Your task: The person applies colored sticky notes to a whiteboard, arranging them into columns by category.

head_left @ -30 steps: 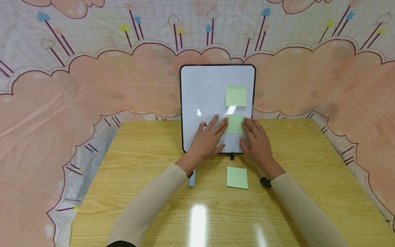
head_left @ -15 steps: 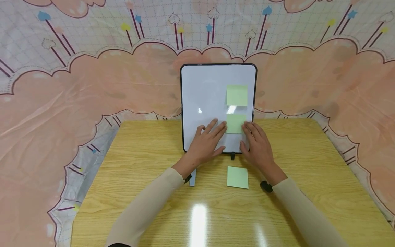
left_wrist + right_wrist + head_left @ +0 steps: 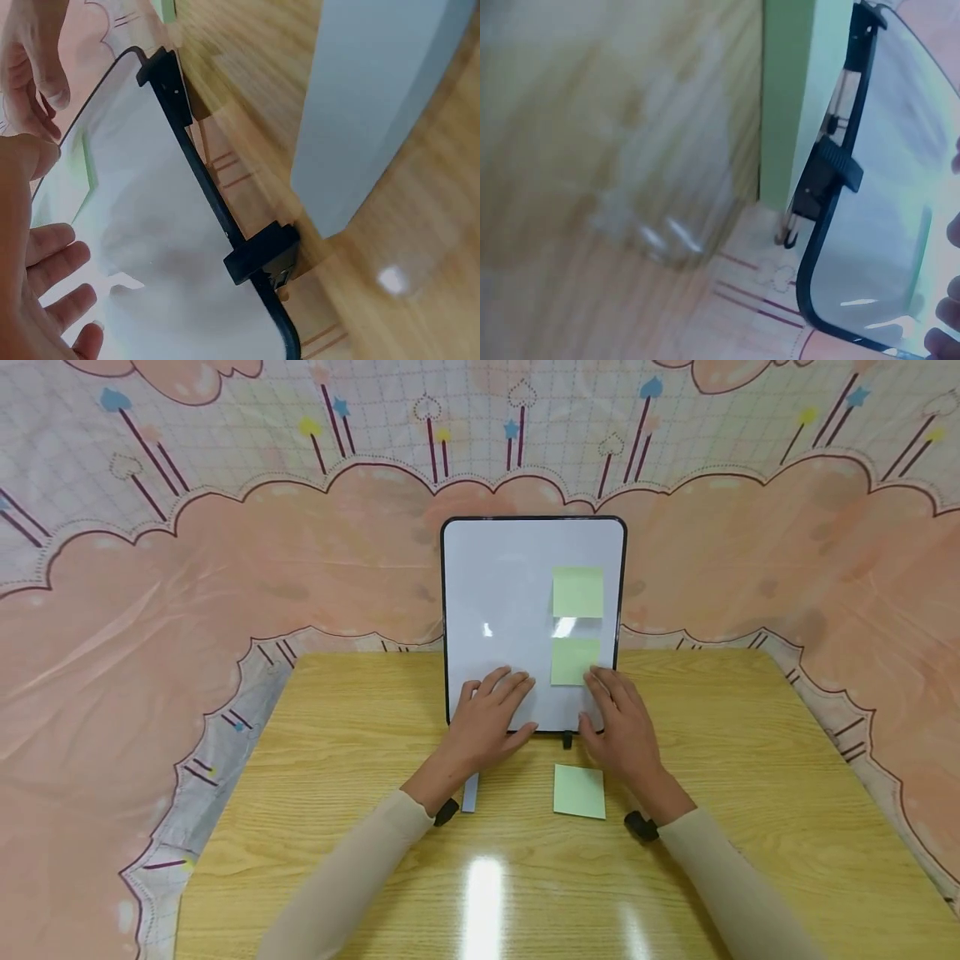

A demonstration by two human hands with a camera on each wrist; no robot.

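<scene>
A black-framed whiteboard (image 3: 495,577) stands upright at the back of the table with two light green sticky notes on its right half. My right hand (image 3: 624,727) has its fingertips right at the lower right corner of the lower sticky note (image 3: 570,658). Left of that note, my left hand (image 3: 486,720) is in front of the board's lower part, fingers loosely bent and holding nothing. The upper sticky note (image 3: 577,593) hangs above, apart from both hands. In the left wrist view, the left fingers (image 3: 64,266) overlap the white surface.
On the table before the board lies a green sticky-note pad (image 3: 579,792). A pale blue-grey block (image 3: 367,112) lies under the left wrist, partly hidden in the head view. Black clips (image 3: 262,255) grip the board's lower edge. A patterned cloth (image 3: 337,568) hangs behind.
Both hands have slid down from the sides of the lower sticky note, the left one also moving left away from it. The lower note stays on the board.
</scene>
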